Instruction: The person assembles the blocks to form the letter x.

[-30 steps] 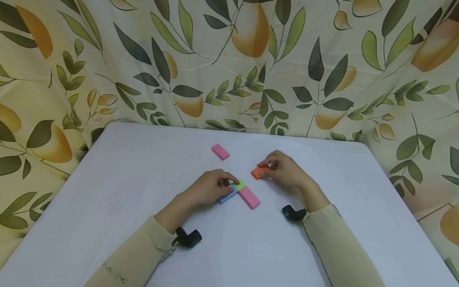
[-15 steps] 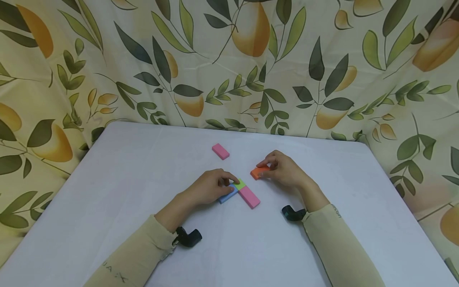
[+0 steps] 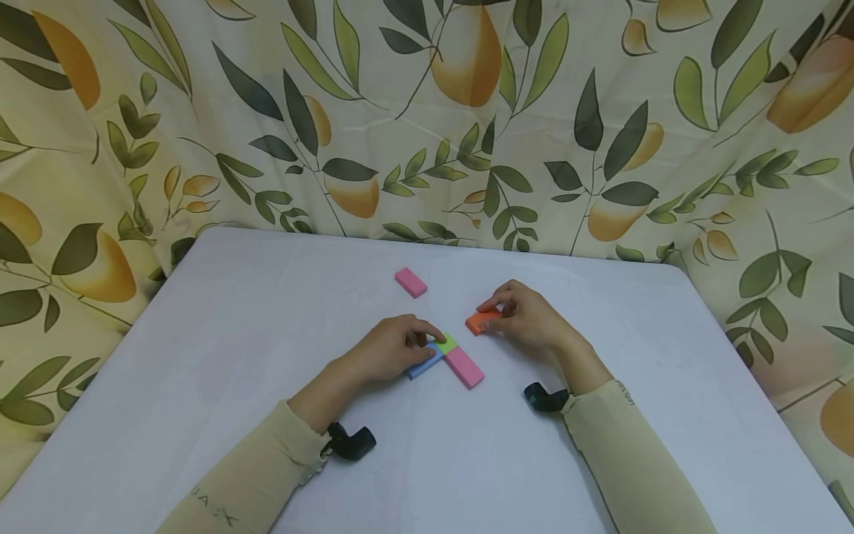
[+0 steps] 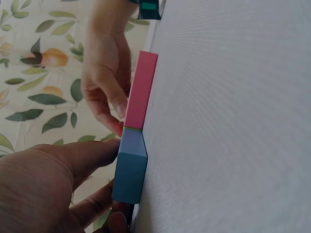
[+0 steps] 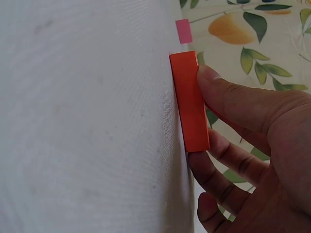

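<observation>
My left hand [image 3: 387,348] grips a blue block [image 3: 420,367], thumb on one side of it and fingers on the other. A fingertip rests on a lime green block [image 3: 446,343] at the blue block's end. From that green corner a pink block [image 3: 463,368] runs toward the front right, so the pieces meet in an angle. In the left wrist view the blue block [image 4: 129,178] and pink block [image 4: 141,90] lie flat on the table. To their right, my right hand [image 3: 530,315] pinches an orange block [image 5: 189,102] between thumb and fingers, low at the table surface.
Farther back lies a separate pink block [image 3: 410,282]. The white-covered table [image 3: 267,282] ends at a patterned fabric backdrop [image 3: 427,148]. Each sleeve cuff carries a small black camera, one near the left wrist [image 3: 352,443] and one near the right [image 3: 545,397].
The orange block and right hand have shifted very slightly to the left. The left hand and the joined blocks stay where they were.
</observation>
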### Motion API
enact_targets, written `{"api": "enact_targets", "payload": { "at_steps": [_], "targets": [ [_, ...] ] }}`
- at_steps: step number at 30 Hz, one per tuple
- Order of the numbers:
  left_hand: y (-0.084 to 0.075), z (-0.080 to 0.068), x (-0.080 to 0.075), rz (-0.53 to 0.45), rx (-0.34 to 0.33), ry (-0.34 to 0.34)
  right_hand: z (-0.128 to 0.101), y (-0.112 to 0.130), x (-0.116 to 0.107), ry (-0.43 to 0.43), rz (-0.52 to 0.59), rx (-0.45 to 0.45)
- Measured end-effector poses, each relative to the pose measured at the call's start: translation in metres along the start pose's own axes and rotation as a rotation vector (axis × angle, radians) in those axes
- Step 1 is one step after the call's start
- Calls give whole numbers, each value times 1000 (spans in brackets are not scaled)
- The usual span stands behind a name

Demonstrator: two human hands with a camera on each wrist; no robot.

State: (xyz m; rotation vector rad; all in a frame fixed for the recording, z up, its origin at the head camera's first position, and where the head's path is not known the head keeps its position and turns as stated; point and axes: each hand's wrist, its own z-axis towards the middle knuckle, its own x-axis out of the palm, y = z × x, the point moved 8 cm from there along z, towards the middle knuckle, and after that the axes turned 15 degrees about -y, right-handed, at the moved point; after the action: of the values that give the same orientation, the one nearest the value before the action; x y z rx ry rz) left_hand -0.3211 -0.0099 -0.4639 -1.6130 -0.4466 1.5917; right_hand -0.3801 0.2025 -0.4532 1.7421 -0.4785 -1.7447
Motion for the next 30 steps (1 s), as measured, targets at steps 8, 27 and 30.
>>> {"api": "enact_targets", "payload": {
  "at_steps": [8,27,30],
  "targets": [
    [-2,-1,-1,-12,-7,-6,-1,-1,0,-2,12,8],
    [-1,0,-1,-6,-17,-8,-1,7,3,4,19,-26],
    [-1,-1,-1,-1,-16,-7,-1,7,3,6,17,-21]
  ]
}}
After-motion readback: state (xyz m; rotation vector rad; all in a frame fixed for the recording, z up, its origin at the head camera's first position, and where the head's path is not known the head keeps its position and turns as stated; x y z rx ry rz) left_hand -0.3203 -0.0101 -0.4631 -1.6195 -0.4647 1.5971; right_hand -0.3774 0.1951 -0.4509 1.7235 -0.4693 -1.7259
